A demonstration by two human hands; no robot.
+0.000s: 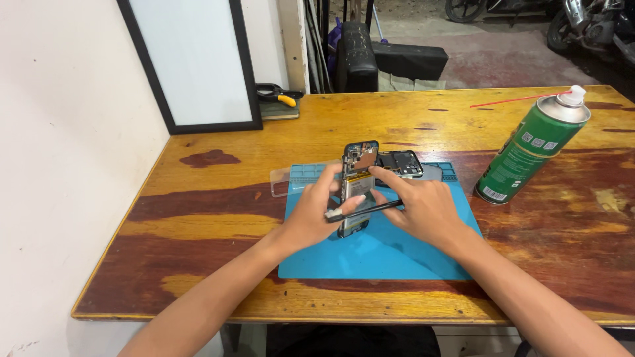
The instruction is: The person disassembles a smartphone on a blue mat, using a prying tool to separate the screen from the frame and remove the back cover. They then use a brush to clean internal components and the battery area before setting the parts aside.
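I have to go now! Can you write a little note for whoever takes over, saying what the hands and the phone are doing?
Left hand: holds the opened phone upright over the blue mat.
Right hand: fingers on the phone, gripping a thin black tool.
Done: back cover is off, insides show.
Nearby: another phone part on the mat, clear case, green spray can at right.
Left: phone not yet reassembled.

Obscured / cropped items, head view

Left hand [316, 211] covers the opened phone's [358, 177] left edge; far motorcycle [589, 23] cut by top edge; forearms leave the near edge.
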